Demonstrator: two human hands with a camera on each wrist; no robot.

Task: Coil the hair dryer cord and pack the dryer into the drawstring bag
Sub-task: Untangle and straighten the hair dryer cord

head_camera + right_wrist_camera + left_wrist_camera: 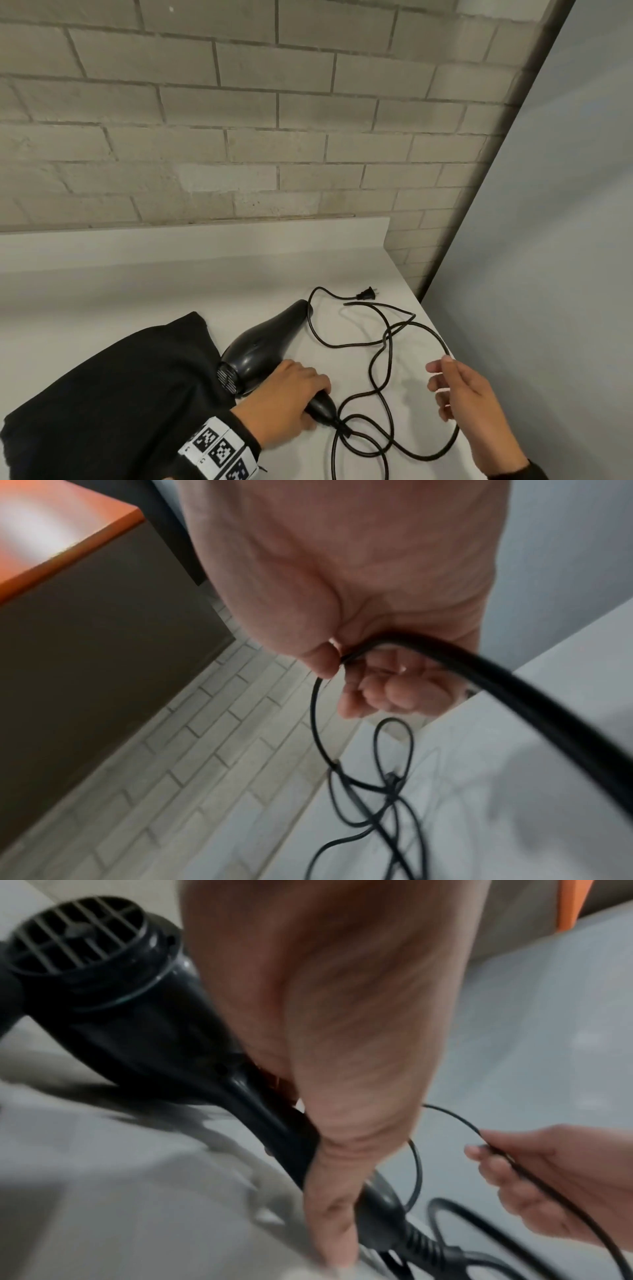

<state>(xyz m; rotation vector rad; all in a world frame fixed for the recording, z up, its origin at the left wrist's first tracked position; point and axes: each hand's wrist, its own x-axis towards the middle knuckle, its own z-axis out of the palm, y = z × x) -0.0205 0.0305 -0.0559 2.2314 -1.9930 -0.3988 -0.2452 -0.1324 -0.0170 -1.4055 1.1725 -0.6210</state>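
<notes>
Left hand (287, 401) grasps the hair dryer (263, 346) handle; right hand (469, 407) pinches the cord (380, 342) near the table's (171, 291) right edge. Drawstring bag (113, 387) lies flat beside the dryer, contents not visible.

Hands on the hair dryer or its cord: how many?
2. The left hand grips the hair dryer by its handle on the white counter; the right hand pinches a loop of the cord near the counter's right edge.

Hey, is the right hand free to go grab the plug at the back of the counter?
Probably not yet: the right hand pinches a loop of the cord. The plug itself lies uncovered on the counter.
</notes>
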